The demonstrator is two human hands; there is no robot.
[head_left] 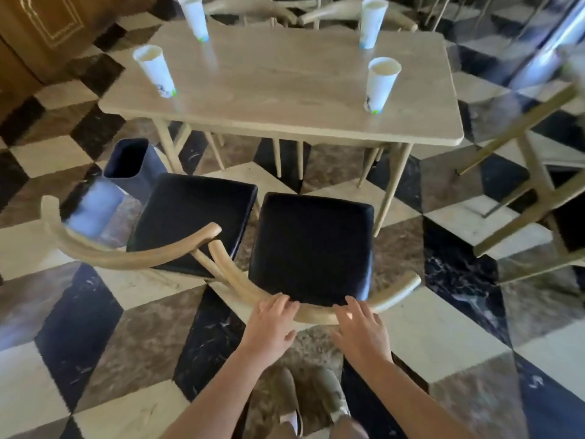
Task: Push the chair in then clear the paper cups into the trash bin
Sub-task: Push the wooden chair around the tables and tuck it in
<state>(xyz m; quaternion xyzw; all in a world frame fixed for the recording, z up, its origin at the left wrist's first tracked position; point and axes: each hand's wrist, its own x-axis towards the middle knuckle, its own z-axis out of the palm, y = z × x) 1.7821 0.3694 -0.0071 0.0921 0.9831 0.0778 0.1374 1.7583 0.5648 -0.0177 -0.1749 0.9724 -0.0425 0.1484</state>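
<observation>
A wooden chair with a black seat [311,248] stands pulled out from the light wooden table [285,99]. My left hand [272,324] and my right hand [361,331] both rest on its curved backrest, fingers spread over the rail. Several tall white paper cups stand upright on the table: near left [155,71], far left [195,17], far right [372,22], near right [381,83]. A dark trash bin [129,161] sits on the floor by the table's front left leg.
A second chair with a black seat [193,217] stands pulled out just left of mine, its armrest touching my chair's. More chairs sit behind the table. Another table's legs [531,172] stand at the right. The floor is checkered tile.
</observation>
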